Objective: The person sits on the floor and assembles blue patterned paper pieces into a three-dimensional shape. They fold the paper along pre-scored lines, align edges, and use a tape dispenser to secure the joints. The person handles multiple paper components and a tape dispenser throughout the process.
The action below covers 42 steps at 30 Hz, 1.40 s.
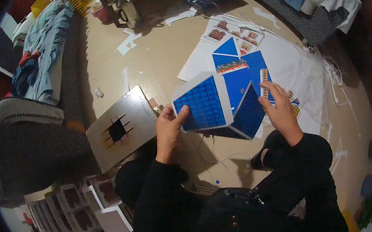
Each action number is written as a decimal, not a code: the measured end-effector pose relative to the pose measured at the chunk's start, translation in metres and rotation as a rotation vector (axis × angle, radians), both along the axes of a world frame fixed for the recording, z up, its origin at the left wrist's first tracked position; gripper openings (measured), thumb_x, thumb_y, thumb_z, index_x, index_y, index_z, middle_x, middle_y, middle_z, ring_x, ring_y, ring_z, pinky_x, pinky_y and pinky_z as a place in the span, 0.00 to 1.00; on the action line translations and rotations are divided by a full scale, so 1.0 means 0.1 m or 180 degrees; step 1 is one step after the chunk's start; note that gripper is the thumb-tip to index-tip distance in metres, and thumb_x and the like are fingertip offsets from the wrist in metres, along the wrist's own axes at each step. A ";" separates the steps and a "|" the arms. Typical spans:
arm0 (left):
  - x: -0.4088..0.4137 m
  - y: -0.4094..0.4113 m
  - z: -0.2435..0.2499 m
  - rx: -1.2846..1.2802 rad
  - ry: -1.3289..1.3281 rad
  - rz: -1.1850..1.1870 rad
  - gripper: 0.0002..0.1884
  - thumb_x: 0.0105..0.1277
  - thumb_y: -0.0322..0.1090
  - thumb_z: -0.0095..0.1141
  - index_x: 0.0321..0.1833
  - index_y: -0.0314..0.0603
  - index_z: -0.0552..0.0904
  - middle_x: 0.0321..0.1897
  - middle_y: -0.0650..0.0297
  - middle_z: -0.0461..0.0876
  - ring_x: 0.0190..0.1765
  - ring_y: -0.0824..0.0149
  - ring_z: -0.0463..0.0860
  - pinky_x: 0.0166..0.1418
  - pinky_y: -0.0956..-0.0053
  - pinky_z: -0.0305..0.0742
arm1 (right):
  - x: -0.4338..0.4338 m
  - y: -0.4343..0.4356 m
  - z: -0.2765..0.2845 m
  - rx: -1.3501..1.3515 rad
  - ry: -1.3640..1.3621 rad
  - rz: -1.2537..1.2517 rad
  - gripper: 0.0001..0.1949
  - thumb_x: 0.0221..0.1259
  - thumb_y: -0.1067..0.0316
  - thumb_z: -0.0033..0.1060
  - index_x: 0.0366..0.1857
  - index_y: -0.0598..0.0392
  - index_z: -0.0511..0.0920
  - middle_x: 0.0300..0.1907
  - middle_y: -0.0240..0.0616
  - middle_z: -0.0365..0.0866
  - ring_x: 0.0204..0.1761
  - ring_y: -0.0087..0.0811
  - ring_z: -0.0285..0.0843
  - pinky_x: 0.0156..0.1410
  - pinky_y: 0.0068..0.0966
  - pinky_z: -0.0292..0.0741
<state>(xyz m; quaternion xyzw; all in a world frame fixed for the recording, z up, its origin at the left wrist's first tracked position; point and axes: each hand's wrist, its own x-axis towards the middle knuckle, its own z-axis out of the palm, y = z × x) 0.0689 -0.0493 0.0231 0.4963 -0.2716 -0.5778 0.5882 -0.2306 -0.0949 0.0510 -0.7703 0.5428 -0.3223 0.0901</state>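
Note:
A folded foam-board piece with blue tile-patterned panels and white edges (200, 110) is held up in front of me. My left hand (171, 128) grips its left edge, thumb on the blue face. At its right panel is my right hand (279, 110), fingers spread, fingertips touching or very near the edge; which of the two I cannot tell. Beyond it, blue printed pieces (256, 62) and sheets printed with windows (250, 39) lie on white boards (280, 59). Left of my left hand stands a metal plate (136, 110) with a dark square opening and slits.
A grey sofa (33, 136) bearing clothes stands at left, another (302, 12) at upper right. Paper scraps (128, 43) and a thin cable (217, 154) lie on the floor. Printed box-like pieces (68, 209) are stacked lower left. Clear plastic film (312, 81) lies right.

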 end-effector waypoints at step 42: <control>-0.58 0.14 0.21 0.0226 -0.0913 -0.1509 0.18 0.61 0.35 0.71 0.50 0.33 0.84 0.35 0.63 0.88 0.38 0.73 0.85 0.45 0.77 0.80 | 0.28 0.20 -0.09 0.4312 -0.3488 0.1188 0.09 0.76 0.60 0.52 0.46 0.53 0.77 0.36 0.24 0.76 0.37 0.12 0.73 0.42 0.08 0.70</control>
